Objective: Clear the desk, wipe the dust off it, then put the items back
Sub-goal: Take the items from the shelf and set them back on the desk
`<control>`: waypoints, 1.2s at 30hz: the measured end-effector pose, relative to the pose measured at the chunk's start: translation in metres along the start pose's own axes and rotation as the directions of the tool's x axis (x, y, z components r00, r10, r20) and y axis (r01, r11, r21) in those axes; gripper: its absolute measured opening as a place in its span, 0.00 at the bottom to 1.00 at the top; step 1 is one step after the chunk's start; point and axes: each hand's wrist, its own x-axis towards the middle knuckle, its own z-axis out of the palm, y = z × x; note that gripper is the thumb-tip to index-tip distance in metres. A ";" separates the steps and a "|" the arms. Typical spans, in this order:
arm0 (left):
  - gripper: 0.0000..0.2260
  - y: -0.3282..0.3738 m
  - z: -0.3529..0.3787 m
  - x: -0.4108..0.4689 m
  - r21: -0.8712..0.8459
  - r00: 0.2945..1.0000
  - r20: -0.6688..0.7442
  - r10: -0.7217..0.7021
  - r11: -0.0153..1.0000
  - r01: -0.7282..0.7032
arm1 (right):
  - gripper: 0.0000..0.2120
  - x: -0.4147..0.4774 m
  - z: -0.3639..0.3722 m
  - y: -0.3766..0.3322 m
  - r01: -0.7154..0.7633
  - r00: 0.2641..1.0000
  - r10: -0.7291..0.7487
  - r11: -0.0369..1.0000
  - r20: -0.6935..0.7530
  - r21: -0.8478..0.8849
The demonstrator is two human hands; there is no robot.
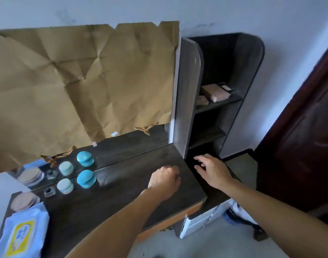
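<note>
A dark wood desk (pixel 126 185) runs below a mirror mostly covered with brown paper. At its left end sit a bright blue round jar (pixel 86 179), a pale blue round jar (pixel 65 186), a small clear glass jar (pixel 49 191), a round beige compact (pixel 23 201) and a pack of wet wipes (pixel 21 233). My left hand (pixel 164 180) hovers over the desk's right part with fingers curled under; whether it holds anything is hidden. My right hand (pixel 211 169) reaches past the desk's right edge with relaxed fingers and holds nothing.
A dark open shelf unit (pixel 223 101) stands right of the desk, with a pink box (pixel 216 92) on its upper shelf. A dark red door (pixel 305 146) is at far right. A white drawer front (pixel 200 223) sits below the desk's right corner.
</note>
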 end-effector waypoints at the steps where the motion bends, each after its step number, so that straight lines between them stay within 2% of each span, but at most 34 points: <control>1: 0.11 0.012 -0.001 0.012 -0.002 0.999 -0.018 0.026 1.000 -0.027 | 0.15 0.005 -0.010 0.012 -0.017 1.000 0.017 1.000 -0.024 -0.004; 5: 0.11 0.051 -0.009 0.068 -0.043 0.984 -0.116 0.136 0.989 -0.142 | 0.15 0.034 -0.048 0.055 -0.059 0.992 0.058 0.998 -0.110 -0.002; 9: 0.13 0.083 -0.023 0.132 -0.059 0.932 -0.266 0.247 0.961 -0.271 | 0.15 0.076 -0.084 0.091 -0.096 0.976 0.097 0.995 -0.195 0.012; 12: 0.14 0.104 -0.035 0.182 -0.047 0.909 -0.327 0.260 0.956 -0.291 | 0.15 0.108 -0.109 0.113 -0.134 0.965 0.126 0.991 -0.231 -0.016; 16: 0.20 0.125 -0.047 0.237 0.039 0.949 -0.279 0.144 0.990 -0.139 | 0.14 0.143 -0.132 0.134 -0.124 0.947 0.113 0.992 -0.300 -0.017; 19: 0.24 0.133 -0.051 0.267 0.015 0.976 -0.215 -0.032 0.999 0.036 | 0.15 0.163 -0.141 0.143 -0.096 0.943 0.092 0.995 -0.320 0.003; 24: 0.26 0.135 -0.040 0.290 0.031 0.963 -0.152 -0.220 0.973 0.227 | 0.15 0.201 -0.139 0.154 0.044 0.943 -0.032 0.999 -0.330 0.030; 27: 0.26 0.135 -0.030 0.289 0.077 0.950 -0.198 -0.240 0.963 0.259 | 0.18 0.224 -0.136 0.154 0.139 0.947 -0.120 0.989 -0.297 0.042; 30: 0.25 0.139 -0.027 0.288 0.082 0.938 -0.233 -0.258 0.955 0.283 | 0.20 0.243 -0.133 0.151 0.212 0.961 -0.207 0.977 -0.182 0.011; 33: 0.25 0.144 -0.024 0.283 0.088 0.925 -0.269 -0.267 0.950 0.300 | 0.20 0.252 -0.127 0.150 0.231 0.967 -0.234 0.972 -0.103 -0.037; 36: 0.26 0.147 -0.021 0.271 0.182 0.923 -0.309 -0.230 0.938 0.295 | 0.24 0.256 -0.126 0.149 0.214 0.971 -0.221 0.973 -0.087 -0.084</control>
